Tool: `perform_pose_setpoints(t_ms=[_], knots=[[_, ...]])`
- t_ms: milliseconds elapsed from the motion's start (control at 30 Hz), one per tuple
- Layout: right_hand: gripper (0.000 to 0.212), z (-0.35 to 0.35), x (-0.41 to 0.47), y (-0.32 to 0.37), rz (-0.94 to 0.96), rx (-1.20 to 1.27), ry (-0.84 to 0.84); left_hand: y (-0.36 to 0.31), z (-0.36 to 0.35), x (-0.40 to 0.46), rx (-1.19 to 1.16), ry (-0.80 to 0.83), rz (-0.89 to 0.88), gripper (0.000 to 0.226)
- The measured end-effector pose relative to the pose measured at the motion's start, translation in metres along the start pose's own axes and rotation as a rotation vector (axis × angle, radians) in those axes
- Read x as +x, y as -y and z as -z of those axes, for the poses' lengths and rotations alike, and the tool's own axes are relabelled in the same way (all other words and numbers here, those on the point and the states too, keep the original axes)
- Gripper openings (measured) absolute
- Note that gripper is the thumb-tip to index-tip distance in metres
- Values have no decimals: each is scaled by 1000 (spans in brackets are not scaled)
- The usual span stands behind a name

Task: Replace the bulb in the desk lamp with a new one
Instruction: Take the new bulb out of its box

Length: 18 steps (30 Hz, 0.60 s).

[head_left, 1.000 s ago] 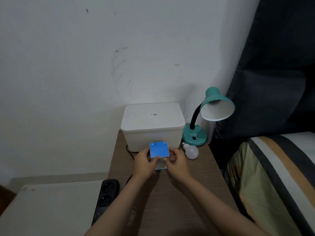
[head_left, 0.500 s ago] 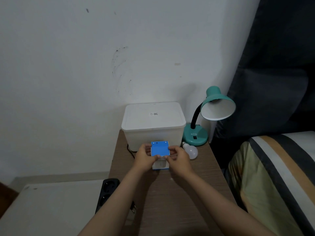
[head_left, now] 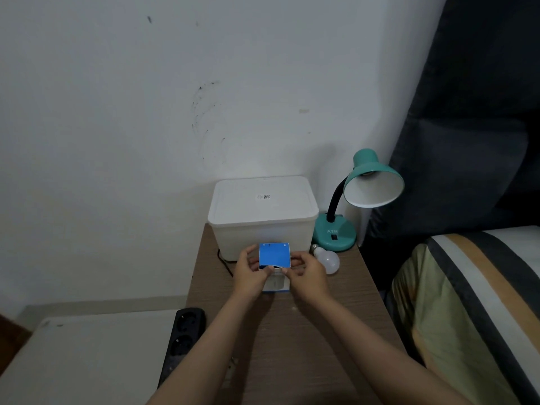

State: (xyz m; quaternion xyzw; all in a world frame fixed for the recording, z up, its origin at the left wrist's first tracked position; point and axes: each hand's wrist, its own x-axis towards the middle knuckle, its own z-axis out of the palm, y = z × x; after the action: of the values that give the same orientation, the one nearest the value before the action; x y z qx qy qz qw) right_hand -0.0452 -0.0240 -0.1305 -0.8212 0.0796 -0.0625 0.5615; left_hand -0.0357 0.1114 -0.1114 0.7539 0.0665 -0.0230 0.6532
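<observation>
A small bulb box (head_left: 274, 255) with a blue top stands on the wooden bedside table (head_left: 306, 331). My left hand (head_left: 251, 274) grips its left side and my right hand (head_left: 306, 276) grips its right side, thumbs at the blue top flap. A loose white bulb (head_left: 328, 260) lies on the table just right of my right hand. The teal desk lamp (head_left: 359, 197) stands at the table's back right, its shade tilted toward me with no bulb visible inside.
A white lidded plastic bin (head_left: 263, 214) stands against the wall behind the box. A black power strip (head_left: 182, 339) lies off the table's left edge beside a white surface (head_left: 87, 361). A striped bed (head_left: 473, 302) borders the right.
Both hands and the box have barely shifted; the thumbs have worked along the blue top flap, which stays about where it was.
</observation>
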Motion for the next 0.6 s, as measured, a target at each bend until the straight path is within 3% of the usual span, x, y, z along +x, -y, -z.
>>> perform_pose_setpoints(t_ms=[300, 600], knots=[[28, 4, -6, 4, 28, 16, 31, 3, 0, 8, 140, -76, -129, 30], [83, 17, 7, 5, 122, -148, 260, -3, 16, 12, 432, 159, -238, 63]])
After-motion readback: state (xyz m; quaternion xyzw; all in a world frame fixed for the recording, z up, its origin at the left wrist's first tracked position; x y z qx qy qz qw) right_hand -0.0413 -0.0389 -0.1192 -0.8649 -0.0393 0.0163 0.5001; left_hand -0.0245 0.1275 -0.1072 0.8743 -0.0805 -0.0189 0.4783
